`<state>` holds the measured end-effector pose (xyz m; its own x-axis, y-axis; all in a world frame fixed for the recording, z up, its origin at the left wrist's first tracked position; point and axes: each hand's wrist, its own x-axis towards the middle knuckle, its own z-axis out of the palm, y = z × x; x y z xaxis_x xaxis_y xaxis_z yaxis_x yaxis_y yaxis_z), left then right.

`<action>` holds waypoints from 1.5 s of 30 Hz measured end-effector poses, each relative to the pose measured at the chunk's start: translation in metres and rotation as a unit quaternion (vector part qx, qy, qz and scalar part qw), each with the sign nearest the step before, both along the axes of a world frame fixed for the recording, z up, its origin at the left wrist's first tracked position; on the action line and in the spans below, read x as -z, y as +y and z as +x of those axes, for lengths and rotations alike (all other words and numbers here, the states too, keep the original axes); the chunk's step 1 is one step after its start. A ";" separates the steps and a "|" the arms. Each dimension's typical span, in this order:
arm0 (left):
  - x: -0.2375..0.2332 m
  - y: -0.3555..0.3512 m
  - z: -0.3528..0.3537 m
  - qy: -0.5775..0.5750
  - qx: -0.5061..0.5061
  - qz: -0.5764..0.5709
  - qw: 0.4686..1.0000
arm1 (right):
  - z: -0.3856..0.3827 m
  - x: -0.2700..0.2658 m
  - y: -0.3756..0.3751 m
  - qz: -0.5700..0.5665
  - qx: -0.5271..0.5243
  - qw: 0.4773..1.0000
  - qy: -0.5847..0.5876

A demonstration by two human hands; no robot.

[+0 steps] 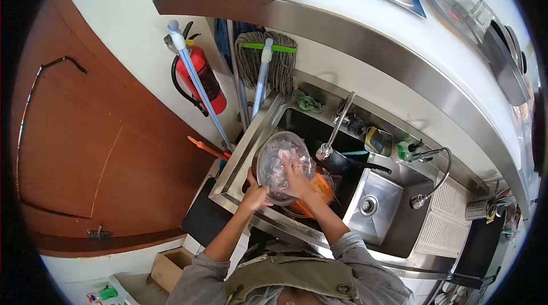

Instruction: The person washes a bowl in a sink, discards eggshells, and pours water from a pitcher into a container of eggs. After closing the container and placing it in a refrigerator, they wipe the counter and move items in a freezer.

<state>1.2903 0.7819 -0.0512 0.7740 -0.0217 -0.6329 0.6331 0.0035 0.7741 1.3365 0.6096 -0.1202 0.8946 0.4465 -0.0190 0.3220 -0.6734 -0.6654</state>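
My left hand (255,193) grips the near left rim of a round, shiny, see-through or metallic bowl (267,159), tilted over the left sink basin (294,117). Inside the bowl, my right hand (297,176) presses its fingers down onto the wet-looking surface. A small whitish patch shows at those fingertips; whether it is suds or a scrubber I cannot make out. Beneath the right wrist lies an orange item (323,188) with clear plastic-looking pieces around it. Just right of the bowl, a black pan (342,163) rests in the basin, its handle pointing right.
A faucet (340,122) arches over the left basin. The right basin (374,205) has a drain and a hose sprayer (418,200) above it. A sponge holder (378,140) and green cloth (307,101) line the back. Mops and a fire extinguisher (202,79) stand left; a shelf (399,71) overhangs.
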 end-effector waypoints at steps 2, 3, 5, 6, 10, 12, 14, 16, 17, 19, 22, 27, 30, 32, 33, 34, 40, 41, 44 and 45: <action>0.004 0.000 0.003 0.011 0.001 -0.011 1.000 | 0.004 0.003 0.000 0.000 0.009 1.000 -0.016; 0.004 -0.001 0.005 0.019 0.001 -0.021 1.000 | 0.006 0.002 0.000 0.000 0.017 0.999 -0.035; 0.001 -0.004 0.007 0.016 0.002 -0.015 1.000 | 0.009 0.001 0.000 0.009 0.018 0.999 -0.048; -0.003 -0.006 0.008 0.010 0.002 -0.009 1.000 | 0.010 0.001 0.000 0.020 0.017 0.998 -0.064; -0.006 -0.009 0.009 0.009 0.008 0.024 1.000 | 0.015 0.007 0.001 0.012 0.007 0.998 -0.055; -0.003 -0.008 0.007 -0.047 0.022 0.086 0.995 | 0.015 0.008 0.004 0.035 0.007 0.997 -0.063; -0.004 -0.008 0.006 -0.045 0.026 0.099 0.994 | 0.016 0.010 0.007 0.037 0.004 0.998 -0.060; -0.012 -0.010 0.006 -0.045 0.030 0.111 0.992 | 0.016 0.018 0.010 0.037 0.001 0.998 -0.057; -0.018 -0.011 0.004 -0.061 0.039 0.130 0.989 | 0.017 0.021 0.012 0.030 0.005 0.998 -0.048; -0.032 -0.014 0.003 -0.078 0.047 0.149 0.985 | 0.016 0.016 0.016 0.023 0.007 0.999 -0.038; -0.043 -0.015 0.003 -0.084 0.064 0.167 0.980 | 0.015 0.012 0.018 0.054 0.011 0.998 -0.041; -0.031 -0.012 0.003 -0.171 0.093 0.235 0.952 | 0.018 0.015 0.027 0.083 0.037 0.991 -0.102; -0.044 -0.015 0.003 -0.169 0.093 0.250 0.949 | 0.017 0.011 0.028 0.102 0.041 0.991 -0.071; -0.053 -0.019 0.005 -0.180 0.098 0.272 0.940 | 0.019 0.011 0.032 0.120 0.046 0.987 -0.093; -0.058 -0.020 0.006 -0.191 0.103 0.293 0.931 | 0.021 0.016 0.034 0.139 0.052 0.982 -0.116; -0.063 -0.022 0.007 -0.191 0.103 0.294 0.931 | 0.024 0.020 0.036 0.140 0.052 0.982 -0.116; -0.076 -0.024 0.009 -0.217 0.145 0.378 0.888 | 0.034 0.021 0.046 0.100 0.084 0.979 -0.158; -0.079 -0.025 0.009 -0.227 0.146 0.380 0.885 | 0.036 0.019 0.048 0.101 0.084 0.979 -0.158; -0.095 -0.030 0.009 -0.226 0.143 0.373 0.888 | 0.045 0.025 0.053 0.111 0.093 0.982 -0.118; -0.100 -0.032 0.009 -0.217 0.140 0.363 0.895 | 0.055 0.046 0.057 0.221 0.089 0.969 -0.059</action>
